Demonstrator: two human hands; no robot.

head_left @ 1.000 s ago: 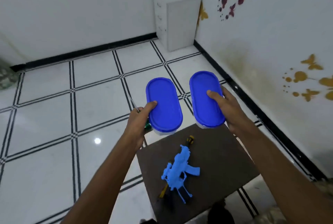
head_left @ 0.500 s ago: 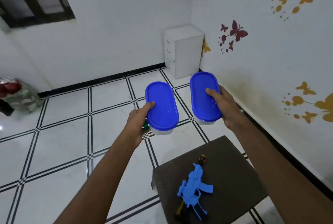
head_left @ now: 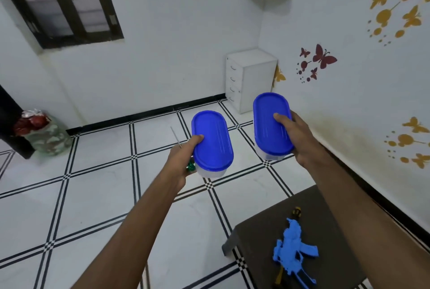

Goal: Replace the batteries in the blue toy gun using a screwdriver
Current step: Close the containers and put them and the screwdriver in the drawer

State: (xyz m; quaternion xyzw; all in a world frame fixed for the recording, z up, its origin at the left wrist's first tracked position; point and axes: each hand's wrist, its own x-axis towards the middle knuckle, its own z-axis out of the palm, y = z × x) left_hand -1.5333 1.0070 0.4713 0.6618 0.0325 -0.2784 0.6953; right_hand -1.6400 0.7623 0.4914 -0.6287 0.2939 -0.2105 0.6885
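A person holds two blue-lidded containers out over a tiled floor, one in each hand, thumbs pressed on the lids. The left hand [head_left: 183,158] grips the left container [head_left: 212,142] together with a thin screwdriver [head_left: 176,137], whose green handle shows under the palm. The right hand [head_left: 300,139] clasps the right container [head_left: 271,123]. The blue toy gun [head_left: 293,250] lies untouched on the dark surface [head_left: 325,223] at lower right, resting across a second yellow-and-black screwdriver [head_left: 297,212]. The work appears to be at the gathering stage. Next, the containers likely need setting down on the surface beside the toy, freeing a hand to turn it over and find the battery cover's screw.
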